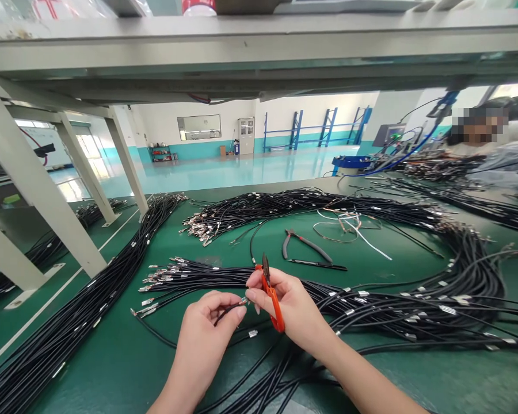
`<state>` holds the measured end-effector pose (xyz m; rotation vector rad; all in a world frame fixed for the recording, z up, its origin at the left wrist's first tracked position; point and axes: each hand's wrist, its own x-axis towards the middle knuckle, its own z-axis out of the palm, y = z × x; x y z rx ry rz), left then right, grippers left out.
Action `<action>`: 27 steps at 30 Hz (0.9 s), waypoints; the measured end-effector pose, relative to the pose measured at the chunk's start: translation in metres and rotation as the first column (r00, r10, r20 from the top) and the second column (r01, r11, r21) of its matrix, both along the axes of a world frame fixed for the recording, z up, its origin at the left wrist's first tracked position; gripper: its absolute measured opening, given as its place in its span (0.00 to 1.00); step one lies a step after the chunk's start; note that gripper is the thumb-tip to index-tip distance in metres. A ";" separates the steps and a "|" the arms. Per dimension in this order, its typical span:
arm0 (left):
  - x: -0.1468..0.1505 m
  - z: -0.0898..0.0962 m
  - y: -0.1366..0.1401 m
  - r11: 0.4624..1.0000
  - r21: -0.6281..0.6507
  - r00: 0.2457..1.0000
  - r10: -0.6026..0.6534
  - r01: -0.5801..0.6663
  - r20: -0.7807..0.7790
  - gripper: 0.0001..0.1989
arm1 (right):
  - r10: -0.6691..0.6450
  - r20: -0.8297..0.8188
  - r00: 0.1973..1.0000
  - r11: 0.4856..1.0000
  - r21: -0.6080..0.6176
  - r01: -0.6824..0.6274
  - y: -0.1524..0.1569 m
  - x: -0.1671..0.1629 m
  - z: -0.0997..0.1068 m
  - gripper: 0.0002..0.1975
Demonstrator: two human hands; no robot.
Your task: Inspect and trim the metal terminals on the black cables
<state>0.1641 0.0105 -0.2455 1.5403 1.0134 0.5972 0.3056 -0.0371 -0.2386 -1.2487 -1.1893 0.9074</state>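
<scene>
My left hand (211, 328) pinches a black cable (229, 309) close to its end, where a small metal terminal (244, 301) shows between thumb and forefinger. In my right hand (291, 302) are red-handled cutting pliers (273, 293), their dark jaws pointing up and away from me. The right fingertips are at the terminal, beside the left ones. Just beyond my hands lies a bundle of black cables (207, 275) with bare metal terminals at its left end. More loose black cables (267, 379) pass below my wrists.
Grey-handled pliers (306, 246) and a black pen-like tool (319, 264) lie behind the bundle, near white strips (366, 236). A long cable bundle (107, 293) runs along the left. White posts (43, 178) and a shelf beam (259, 52) frame the bench. A person (479, 132) sits at the far right.
</scene>
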 end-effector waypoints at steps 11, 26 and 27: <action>0.003 -0.004 -0.023 0.968 0.250 0.999 -0.040 0.036 0.008 0.15 | -0.012 -0.045 0.999 1.000 -0.017 0.011 0.000 0.001 0.002 0.13; 0.010 -0.028 -0.016 0.897 -0.442 0.901 0.176 0.019 0.397 0.27 | 0.041 0.072 0.997 0.988 -0.155 -0.030 0.004 -0.007 -0.008 0.16; 0.010 -0.028 -0.016 0.901 -0.434 0.906 0.178 0.007 0.384 0.28 | 0.044 0.116 0.992 0.987 -0.161 -0.025 0.004 -0.003 -0.006 0.16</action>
